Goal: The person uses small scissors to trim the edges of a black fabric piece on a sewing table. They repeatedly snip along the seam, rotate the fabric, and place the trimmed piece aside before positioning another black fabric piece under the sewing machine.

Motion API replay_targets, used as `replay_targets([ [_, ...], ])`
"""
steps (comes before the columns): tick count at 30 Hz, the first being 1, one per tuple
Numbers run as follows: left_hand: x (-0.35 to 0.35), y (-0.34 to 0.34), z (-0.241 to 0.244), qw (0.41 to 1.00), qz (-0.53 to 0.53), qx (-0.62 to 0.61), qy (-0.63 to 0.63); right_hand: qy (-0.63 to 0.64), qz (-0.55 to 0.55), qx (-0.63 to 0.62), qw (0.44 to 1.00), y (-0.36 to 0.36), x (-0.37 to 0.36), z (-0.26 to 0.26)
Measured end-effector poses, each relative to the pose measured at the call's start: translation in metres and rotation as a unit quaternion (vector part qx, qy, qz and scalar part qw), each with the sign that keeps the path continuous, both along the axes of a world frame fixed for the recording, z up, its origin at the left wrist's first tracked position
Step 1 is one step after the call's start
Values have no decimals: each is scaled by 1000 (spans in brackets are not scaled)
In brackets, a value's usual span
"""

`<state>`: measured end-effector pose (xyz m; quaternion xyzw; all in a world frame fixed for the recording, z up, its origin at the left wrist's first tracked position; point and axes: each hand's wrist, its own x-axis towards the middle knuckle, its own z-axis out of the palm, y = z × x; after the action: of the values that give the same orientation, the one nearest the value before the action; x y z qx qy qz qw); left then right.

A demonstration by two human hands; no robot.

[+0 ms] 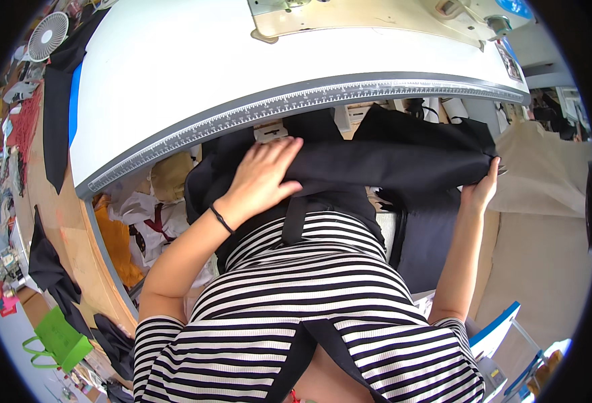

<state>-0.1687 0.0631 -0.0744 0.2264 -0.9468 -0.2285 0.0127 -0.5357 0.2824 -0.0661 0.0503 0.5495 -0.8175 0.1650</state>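
Note:
A long black fabric piece [376,161] stretches across my lap, below the front edge of the sewing machine table [185,70]. My left hand [270,171] lies flat on its left part, palm down, thumb spread away from the fingers. At the far right end, my right hand [482,186] pinches the cloth between thumb and fingers. A small metal thing [502,172] peeks out beside that hand, mostly hidden, so I cannot tell what it is. More black fabric [321,123] hangs under the table edge.
A ruler strip [326,94] runs along the table's front edge, with a sewing machine [376,20] above. Mixed cloth [144,216] fills the space at left. Dark fabric [427,242] hangs at right, near beige cloth [537,166]. Further left are a white fan [47,36] and a green bag [59,337].

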Motion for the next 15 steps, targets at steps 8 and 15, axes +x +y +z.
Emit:
replay_targets([
  [8,17,-44,1,878,138,448,99,103,-58,66,991,33,-61,-19],
  [15,-8,-32,-10,868,113,445,190,400,331,462,719,-59,81,9],
])
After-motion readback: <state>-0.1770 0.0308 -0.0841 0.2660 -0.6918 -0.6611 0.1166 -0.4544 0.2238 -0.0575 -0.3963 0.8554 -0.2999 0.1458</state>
